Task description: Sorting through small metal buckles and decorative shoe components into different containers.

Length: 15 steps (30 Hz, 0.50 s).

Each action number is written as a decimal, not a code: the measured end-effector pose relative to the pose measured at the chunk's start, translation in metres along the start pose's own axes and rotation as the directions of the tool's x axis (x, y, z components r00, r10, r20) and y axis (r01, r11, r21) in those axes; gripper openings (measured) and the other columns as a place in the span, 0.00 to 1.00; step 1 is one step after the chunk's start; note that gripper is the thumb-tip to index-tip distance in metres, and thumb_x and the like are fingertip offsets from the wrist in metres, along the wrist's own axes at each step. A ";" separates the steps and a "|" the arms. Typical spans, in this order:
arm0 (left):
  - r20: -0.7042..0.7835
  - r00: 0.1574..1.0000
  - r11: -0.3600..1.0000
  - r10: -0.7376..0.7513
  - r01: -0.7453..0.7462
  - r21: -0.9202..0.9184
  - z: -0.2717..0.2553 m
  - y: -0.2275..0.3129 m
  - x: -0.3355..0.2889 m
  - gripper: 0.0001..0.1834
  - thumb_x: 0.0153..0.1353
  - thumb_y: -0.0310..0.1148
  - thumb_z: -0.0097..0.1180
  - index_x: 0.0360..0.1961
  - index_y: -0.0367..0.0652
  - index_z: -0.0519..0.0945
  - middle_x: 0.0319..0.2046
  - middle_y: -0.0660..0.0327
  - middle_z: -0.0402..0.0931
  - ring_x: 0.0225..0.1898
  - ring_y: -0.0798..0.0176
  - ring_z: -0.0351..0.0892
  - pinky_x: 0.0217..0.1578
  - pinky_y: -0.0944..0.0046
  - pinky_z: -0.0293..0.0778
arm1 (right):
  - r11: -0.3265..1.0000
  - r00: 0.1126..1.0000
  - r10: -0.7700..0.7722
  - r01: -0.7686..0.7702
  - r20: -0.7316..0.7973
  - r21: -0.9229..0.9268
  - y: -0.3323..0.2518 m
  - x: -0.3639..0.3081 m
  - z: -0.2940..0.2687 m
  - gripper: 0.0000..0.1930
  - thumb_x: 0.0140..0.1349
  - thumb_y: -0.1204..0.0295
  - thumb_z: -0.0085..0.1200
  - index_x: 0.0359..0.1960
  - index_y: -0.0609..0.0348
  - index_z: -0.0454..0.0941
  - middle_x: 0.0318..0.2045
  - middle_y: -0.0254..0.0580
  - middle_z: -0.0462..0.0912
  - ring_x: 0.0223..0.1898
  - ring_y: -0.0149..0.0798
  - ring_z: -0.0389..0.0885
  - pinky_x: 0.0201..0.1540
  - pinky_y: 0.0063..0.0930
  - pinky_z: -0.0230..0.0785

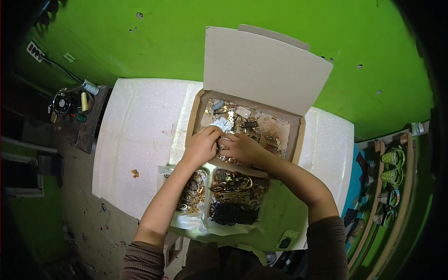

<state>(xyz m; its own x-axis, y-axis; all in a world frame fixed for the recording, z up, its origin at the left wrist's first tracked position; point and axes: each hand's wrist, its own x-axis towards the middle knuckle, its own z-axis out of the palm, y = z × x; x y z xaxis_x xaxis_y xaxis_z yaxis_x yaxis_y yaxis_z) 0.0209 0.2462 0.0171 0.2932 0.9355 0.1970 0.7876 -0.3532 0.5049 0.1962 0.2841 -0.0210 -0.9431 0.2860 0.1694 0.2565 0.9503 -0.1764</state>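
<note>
An open cardboard box with its lid raised holds a mix of small gold-coloured and dark metal trinkets. Both my hands are inside its near left part. My left hand has its fingers pinched together beside a pale blue ruffled piece. Close against it, my right hand curls its fingers downward over the trinkets. Whatever lies between the fingertips is hidden. Nearer to me, a lined tray has two compartments of gold-coloured pieces, with black strands or chain in the right one.
A glittery white cover lies over the table, with a small orange-brown scrap at left. A side table carries thread spools and a round black device. Green patterned shoes sit on a wooden rack at right.
</note>
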 end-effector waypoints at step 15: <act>0.043 0.984 0.976 -0.174 0.178 -0.122 -0.003 -0.004 0.005 0.15 0.48 0.22 0.42 0.38 0.42 0.75 0.38 0.60 0.72 0.43 0.60 0.71 0.42 0.62 0.68 | 0.647 0.799 0.582 -0.567 0.149 0.510 0.035 -0.007 -0.074 0.14 0.45 0.71 0.56 0.36 0.56 0.71 0.31 0.40 0.77 0.33 0.38 0.76 0.35 0.28 0.68</act>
<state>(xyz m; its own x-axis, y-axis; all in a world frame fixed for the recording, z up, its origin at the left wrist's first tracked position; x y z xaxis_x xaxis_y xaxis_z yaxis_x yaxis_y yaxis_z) 0.0176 0.2524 0.0189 0.1741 0.9822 0.0699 0.7554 -0.1788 0.6304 0.2275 0.3246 0.0430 -0.6358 0.7637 -0.1114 0.5926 0.3906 -0.7044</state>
